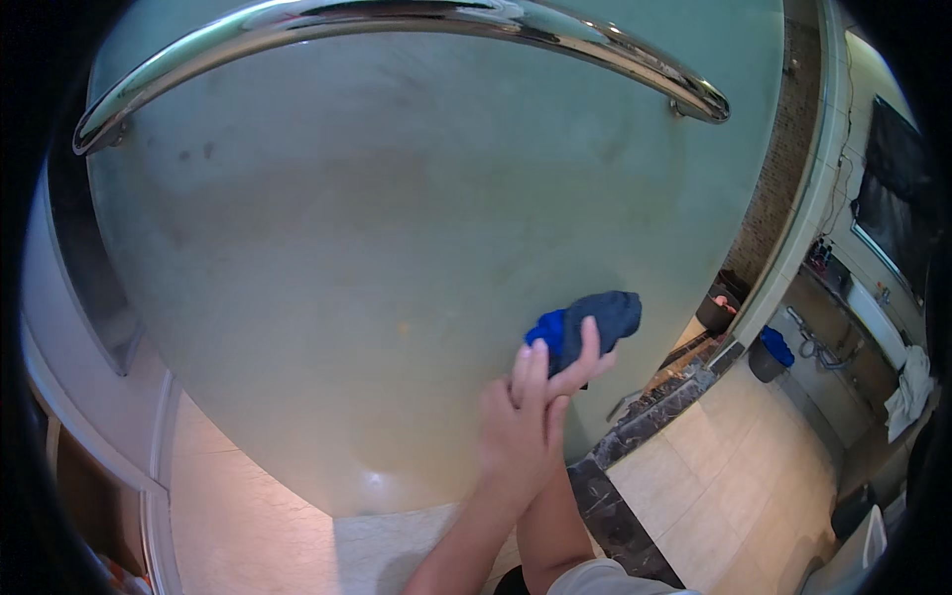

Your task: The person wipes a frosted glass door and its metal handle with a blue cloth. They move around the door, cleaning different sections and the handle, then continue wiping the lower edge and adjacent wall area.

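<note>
A folded dark grey cloth [611,318] with a bright blue cloth part [549,329] beside it lies close to a large frosted glass panel [335,245]. My right hand [584,366] holds the dark cloth, with a finger stretched across its face. Crossing over the right hand and wrist, my left hand [522,413] has its fingertips at the blue cloth's lower edge. Whether it grips anything is partly hidden by the overlap. Smudges and small spots mark the glass.
A curved chrome bar [416,18] spans the glass's top. At right are a dark marble sill [617,513], a dark bucket with blue cloth [766,361], another dark bucket [715,312], a wall-mounted tap [822,349] and a white cloth [909,390]. A white-framed doorway stands left.
</note>
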A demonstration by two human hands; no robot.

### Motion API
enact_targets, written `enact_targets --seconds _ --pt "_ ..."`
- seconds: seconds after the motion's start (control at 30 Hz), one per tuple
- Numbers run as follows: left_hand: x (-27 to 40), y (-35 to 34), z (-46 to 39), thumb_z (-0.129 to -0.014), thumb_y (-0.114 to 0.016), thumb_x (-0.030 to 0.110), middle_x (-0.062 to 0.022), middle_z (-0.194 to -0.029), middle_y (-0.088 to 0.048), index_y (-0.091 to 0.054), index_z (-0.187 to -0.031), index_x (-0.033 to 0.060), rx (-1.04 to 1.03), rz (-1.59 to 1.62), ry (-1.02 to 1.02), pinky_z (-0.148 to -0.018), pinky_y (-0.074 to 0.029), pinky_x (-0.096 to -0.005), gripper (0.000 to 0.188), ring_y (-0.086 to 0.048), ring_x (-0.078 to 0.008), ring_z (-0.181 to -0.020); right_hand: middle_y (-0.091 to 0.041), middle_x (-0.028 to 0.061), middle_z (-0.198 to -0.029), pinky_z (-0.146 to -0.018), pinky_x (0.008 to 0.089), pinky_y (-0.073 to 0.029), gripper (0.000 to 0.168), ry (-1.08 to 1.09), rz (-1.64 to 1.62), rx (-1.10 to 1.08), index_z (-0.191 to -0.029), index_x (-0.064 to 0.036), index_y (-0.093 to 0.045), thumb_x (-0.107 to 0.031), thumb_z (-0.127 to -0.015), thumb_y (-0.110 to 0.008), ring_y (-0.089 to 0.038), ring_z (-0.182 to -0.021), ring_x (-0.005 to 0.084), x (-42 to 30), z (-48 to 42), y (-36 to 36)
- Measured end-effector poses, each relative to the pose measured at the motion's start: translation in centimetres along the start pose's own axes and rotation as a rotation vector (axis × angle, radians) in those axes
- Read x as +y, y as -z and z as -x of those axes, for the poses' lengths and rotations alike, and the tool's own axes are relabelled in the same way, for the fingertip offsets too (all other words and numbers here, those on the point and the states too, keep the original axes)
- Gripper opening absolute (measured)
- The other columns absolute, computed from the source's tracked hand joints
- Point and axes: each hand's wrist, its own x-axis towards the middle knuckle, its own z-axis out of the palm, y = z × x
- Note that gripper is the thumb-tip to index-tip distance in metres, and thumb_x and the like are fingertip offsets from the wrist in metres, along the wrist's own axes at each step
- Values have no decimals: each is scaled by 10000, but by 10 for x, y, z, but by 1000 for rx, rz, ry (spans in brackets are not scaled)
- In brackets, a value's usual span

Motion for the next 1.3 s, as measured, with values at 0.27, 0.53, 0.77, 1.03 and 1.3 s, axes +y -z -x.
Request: enact_targets --seconds 0.27,0.53,0.77,1.03,1.3 --pt "12 -15 -15 -815 -569 152 -206 -1250 -451 -348 -1331 10 -46 -144 -97 -704 -434 -407 579 -473 -326 -842 -321 270 -1246 -927 510 -284 514 -407 225 -103 -1243 -131 -450 -278 -781 -620 -349 -1132 367 65 99 58" --pt "74 21 -82 -806 -584 174 -242 -1228 -460 -362 -1316 -8 -365 -71 39 -755 -436 -418 586 -478 -361 -886 -293 275 -1254 -932 491 -294 549 -492 251 -132 -1276 -81 -387 -247 -801 -605 -344 -1131 367 0 -41 38" --pt "176 3 -182 -812 -581 171 -288 -1278 -384 -276 -1360 -18 -469 -50 -32 -775 -427 -435 654 -465 -375 -881 -269 279 -1262 -936 476 -303 582 -428 253 -105 -1305 -38 -331 -221 -818 -592 -340 -1130 368 -25 -225 28" --pt "287 -4 -289 -785 -569 76 -279 -1265 -388 -202 -1395 7 -460 14 41 -782 -399 -451 715 -438 -362 -860 -291 223 -1264 -914 445 -325 571 -453 269 -231 -1326 -42 -304 -228 -843 -545 -366 -1100 336 -40 -357 43" --pt "276 -30 -273 -785 -581 180 -253 -1173 -435 -282 -1397 142 -914 -316 186 -740 -459 -455 682 -483 -385 -879 -314 101 -1328 -853 405 -364 528 -1022 -9 -215 -1351 -98 -304 -279 -878 -453 -413 -1067 271 -4 -229 71"
